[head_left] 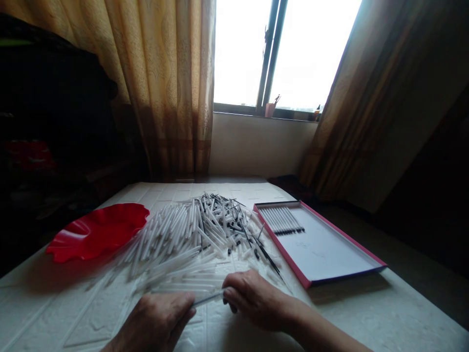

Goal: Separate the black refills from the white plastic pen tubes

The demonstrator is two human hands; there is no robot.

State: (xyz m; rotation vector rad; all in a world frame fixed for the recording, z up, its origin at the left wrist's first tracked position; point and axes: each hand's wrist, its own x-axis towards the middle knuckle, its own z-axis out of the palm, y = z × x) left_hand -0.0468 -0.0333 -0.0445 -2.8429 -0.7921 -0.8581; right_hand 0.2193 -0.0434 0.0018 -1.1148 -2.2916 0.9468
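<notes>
- left hand (154,320) and right hand (256,300) are right up near the table edge, with a thin clear tube (207,298) held between them
- right fingers (234,288) are curled and pinching one end; left fingers (185,313) look closed round the other, though the exact grip's hard to see
- tube looks light and stiff but kinda slippery, so I'd take it mid-barrel and not bend it
- just past the hands is a loose pile of white tubes (190,234), some black-tipped, on a white table cover (54,313)
- red wavy plate (97,232) sits left of the pile
- pink-edged tray (330,249) on the right holds a neat row of black-tipped sticks (282,220)
- no readable labels or brands anywhere
- way back: curtain (161,83), bright window (242,54)
</notes>
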